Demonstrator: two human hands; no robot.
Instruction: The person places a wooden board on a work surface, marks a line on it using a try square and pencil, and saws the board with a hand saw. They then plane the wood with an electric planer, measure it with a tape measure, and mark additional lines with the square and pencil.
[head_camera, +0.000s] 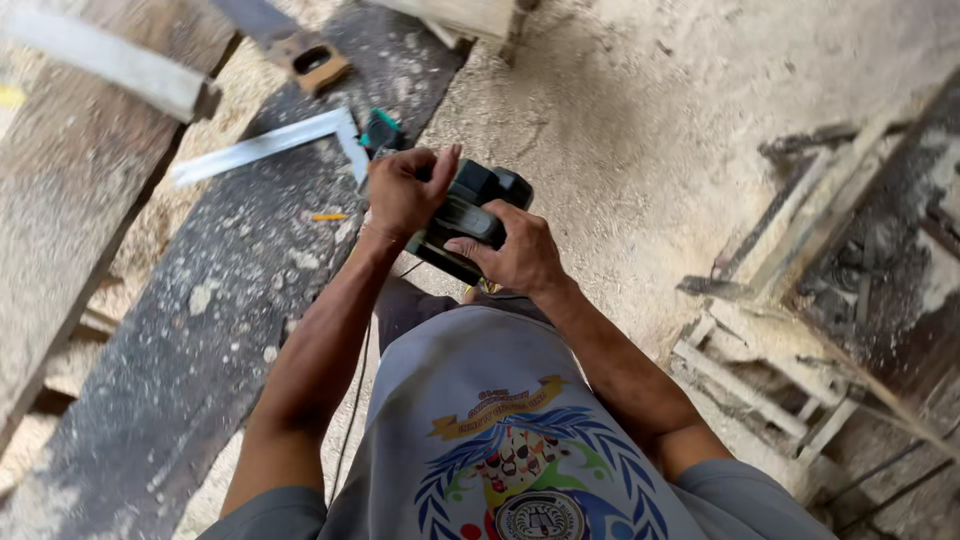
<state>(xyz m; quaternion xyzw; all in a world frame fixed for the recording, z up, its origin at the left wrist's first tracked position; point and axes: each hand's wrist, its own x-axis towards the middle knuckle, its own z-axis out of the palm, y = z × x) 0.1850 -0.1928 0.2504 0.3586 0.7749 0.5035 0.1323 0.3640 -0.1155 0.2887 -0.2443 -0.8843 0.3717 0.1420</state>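
Sawdust-covered floor (700, 120), dark dusty plank surface (200, 340) at left, both hands at frame centre, left hand (400, 190) and right hand (515, 250) fingers wrapped around black handheld power tool (470, 215), white metal square (265, 145) upper left.

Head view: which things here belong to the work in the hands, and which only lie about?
In hand:
black power tool, gripped by left hand and right hand

Lying about:
metal square
yellow pencil
dark plank
broken wooden frame
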